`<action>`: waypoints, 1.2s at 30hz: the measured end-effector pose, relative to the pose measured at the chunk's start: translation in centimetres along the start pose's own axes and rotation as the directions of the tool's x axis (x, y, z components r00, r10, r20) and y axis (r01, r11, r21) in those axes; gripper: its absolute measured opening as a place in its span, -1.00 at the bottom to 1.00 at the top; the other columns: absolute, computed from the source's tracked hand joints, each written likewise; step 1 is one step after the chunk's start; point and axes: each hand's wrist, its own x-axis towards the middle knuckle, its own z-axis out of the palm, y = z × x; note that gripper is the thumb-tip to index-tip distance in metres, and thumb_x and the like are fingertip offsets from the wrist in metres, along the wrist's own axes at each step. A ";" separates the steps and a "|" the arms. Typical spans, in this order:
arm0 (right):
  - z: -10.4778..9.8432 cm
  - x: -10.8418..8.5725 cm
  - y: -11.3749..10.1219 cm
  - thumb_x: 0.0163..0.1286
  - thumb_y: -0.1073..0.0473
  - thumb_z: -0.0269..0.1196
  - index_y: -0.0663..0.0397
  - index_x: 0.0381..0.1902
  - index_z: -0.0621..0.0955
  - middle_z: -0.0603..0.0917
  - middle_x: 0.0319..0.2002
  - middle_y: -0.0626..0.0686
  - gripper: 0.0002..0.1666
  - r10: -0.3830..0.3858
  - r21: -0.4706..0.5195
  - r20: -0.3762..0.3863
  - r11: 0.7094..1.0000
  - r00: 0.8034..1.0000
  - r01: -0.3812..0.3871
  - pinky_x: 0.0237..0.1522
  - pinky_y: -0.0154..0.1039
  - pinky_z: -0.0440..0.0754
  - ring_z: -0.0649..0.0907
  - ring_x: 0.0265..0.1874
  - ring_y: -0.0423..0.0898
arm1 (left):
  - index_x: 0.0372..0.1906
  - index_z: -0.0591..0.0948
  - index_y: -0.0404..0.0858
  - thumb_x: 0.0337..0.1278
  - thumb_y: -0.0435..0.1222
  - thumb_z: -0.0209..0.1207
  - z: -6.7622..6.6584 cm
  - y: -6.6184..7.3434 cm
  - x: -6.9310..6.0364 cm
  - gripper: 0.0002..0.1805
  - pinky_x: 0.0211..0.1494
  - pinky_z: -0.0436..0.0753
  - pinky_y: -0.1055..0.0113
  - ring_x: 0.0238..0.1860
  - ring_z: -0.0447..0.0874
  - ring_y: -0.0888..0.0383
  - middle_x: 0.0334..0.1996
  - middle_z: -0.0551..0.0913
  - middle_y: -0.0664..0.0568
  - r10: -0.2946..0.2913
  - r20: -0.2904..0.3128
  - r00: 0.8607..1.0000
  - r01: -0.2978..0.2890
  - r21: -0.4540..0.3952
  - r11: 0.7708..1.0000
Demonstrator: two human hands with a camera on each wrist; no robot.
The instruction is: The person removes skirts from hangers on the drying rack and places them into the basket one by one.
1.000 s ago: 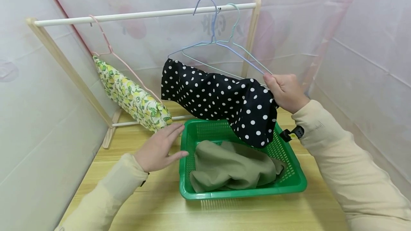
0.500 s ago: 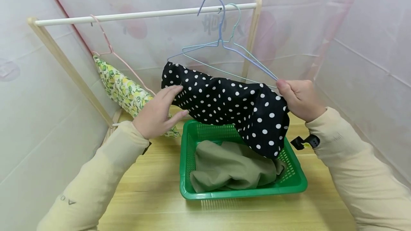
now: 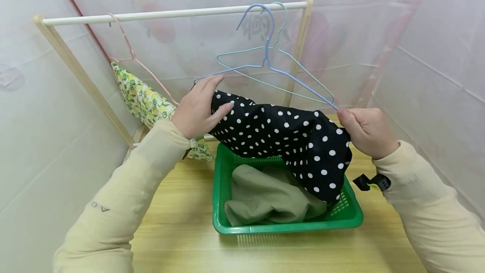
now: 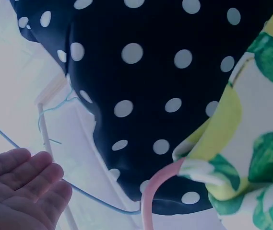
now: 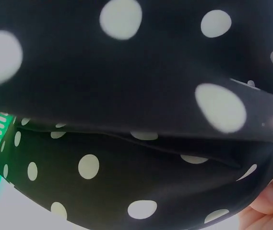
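A blue wire hanger (image 3: 267, 56) carries a black cloth with white dots (image 3: 273, 132), sagging above the basket. My right hand (image 3: 371, 132) grips the hanger's right end together with the cloth's edge. Near the left end, my left hand (image 3: 198, 106) lies in front of the dotted cloth with its fingers extended. In the left wrist view, the fingers of that left hand (image 4: 23, 187) are straight and apart from the thumb, with the blue wire passing by them. Dotted cloth (image 5: 88, 165) fills most of the right wrist view, with right-hand fingertips at its lower right corner.
A green basket (image 3: 288, 228) stands on the wooden table with an olive cloth (image 3: 265, 197) inside. Behind, a rack with a white bar (image 3: 170, 14) bears a mint hanger (image 3: 279, 33) and a pink hanger (image 3: 132, 49) with a lemon-print cloth (image 3: 144, 100).
The hanger and dotted cloth have come lower, nearer and to the right with my right hand. My left hand has risen from beside the basket to the hanger's left end.
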 end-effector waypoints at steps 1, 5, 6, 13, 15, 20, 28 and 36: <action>0.0 -0.1 0.0 0.50 0.12 0.03 -0.12 -0.81 0.26 0.19 -0.78 -0.20 -0.41 0.002 0.006 0.000 1.000 1.000 -0.002 -0.67 -0.53 0.06 0.14 -0.79 -0.36 | 0.38 0.25 -0.38 0.30 -0.05 0.14 0.1 -0.1 0.1 -0.28 0.37 0.30 0.10 0.34 0.29 -0.07 0.30 0.36 -0.23 -0.005 -0.002 1.000 0.005 -0.003 1.000; -0.1 -0.6 0.0 0.50 0.17 0.02 -0.11 -0.82 0.24 0.19 -0.78 -0.20 -0.40 0.015 0.029 -0.002 0.999 1.000 -0.015 -0.68 -0.53 0.05 0.13 -0.80 -0.36 | 0.34 0.30 -0.41 0.29 -0.07 0.14 0.3 -0.3 0.7 -0.33 0.35 0.32 0.11 0.30 0.34 -0.08 0.24 0.41 -0.24 -0.008 -0.042 0.999 0.007 -0.013 1.000; -0.2 -0.7 0.0 0.49 0.19 0.02 -0.10 -0.82 0.23 0.19 -0.78 -0.20 -0.40 0.019 0.036 -0.002 0.999 1.000 -0.019 -0.69 -0.53 0.05 0.13 -0.80 -0.36 | 0.32 0.32 -0.42 0.29 -0.08 0.14 0.3 -0.4 0.9 -0.34 0.34 0.33 0.11 0.28 0.37 -0.09 0.22 0.43 -0.24 -0.006 -0.058 0.998 0.005 -0.015 1.000; -0.4 -1.0 -0.2 0.48 0.23 0.01 -0.10 -0.81 0.25 0.19 -0.78 -0.20 -0.41 0.030 0.046 -0.006 0.999 1.000 -0.029 -0.70 -0.54 0.04 0.13 -0.81 -0.35 | 0.25 0.41 -0.42 0.28 -0.10 0.15 0.1 -0.8 1.8 -0.42 0.28 0.39 0.12 0.19 0.42 -0.08 0.14 0.47 -0.21 -0.023 -0.084 0.996 0.023 0.001 1.000; -0.4 -1.1 -0.2 0.48 0.23 0.01 -0.10 -0.82 0.25 0.19 -0.78 -0.20 -0.41 0.029 0.051 -0.008 0.998 1.000 -0.029 -0.69 -0.54 0.04 0.13 -0.81 -0.35 | 0.24 0.42 -0.40 0.30 -0.10 0.14 0.1 -0.9 1.9 -0.43 0.28 0.38 0.12 0.19 0.42 -0.07 0.14 0.47 -0.20 -0.039 -0.059 0.997 0.040 0.004 0.999; -0.5 -1.2 -0.4 0.48 0.24 0.02 -0.08 -0.82 0.24 0.18 -0.78 -0.18 -0.40 0.028 0.079 -0.022 0.997 0.999 -0.026 -0.70 -0.54 0.03 0.11 -0.81 -0.35 | 0.26 0.41 -0.38 0.35 -0.09 0.09 0.0 -1.5 1.9 -0.45 0.32 0.35 0.15 0.22 0.40 -0.06 0.16 0.46 -0.19 -0.091 0.013 0.996 0.091 -0.004 0.996; -0.8 -1.5 -0.3 0.49 0.22 0.02 -0.10 -0.80 0.30 0.21 -0.78 -0.20 -0.42 0.030 0.067 -0.001 0.997 1.000 -0.030 -0.69 -0.54 0.06 0.15 -0.80 -0.36 | -0.07 0.59 -0.35 0.46 -0.17 -0.03 0.3 -2.8 2.5 -0.67 -0.19 0.49 0.17 -0.32 0.50 -0.02 -0.36 0.58 -0.11 -0.152 0.095 0.984 0.153 -0.011 0.988; -1.2 -1.4 0.0 0.48 0.26 0.03 -0.09 -0.79 0.31 0.21 -0.78 -0.19 -0.44 0.041 0.098 0.038 0.994 0.998 -0.045 -0.70 -0.51 0.06 0.12 -0.79 -0.35 | -0.36 0.49 -0.27 0.47 -0.17 -0.04 0.2 -2.7 2.2 -0.70 -0.46 0.31 0.22 -0.59 0.32 0.02 -0.63 0.38 -0.01 -0.112 0.065 0.992 0.110 0.039 0.993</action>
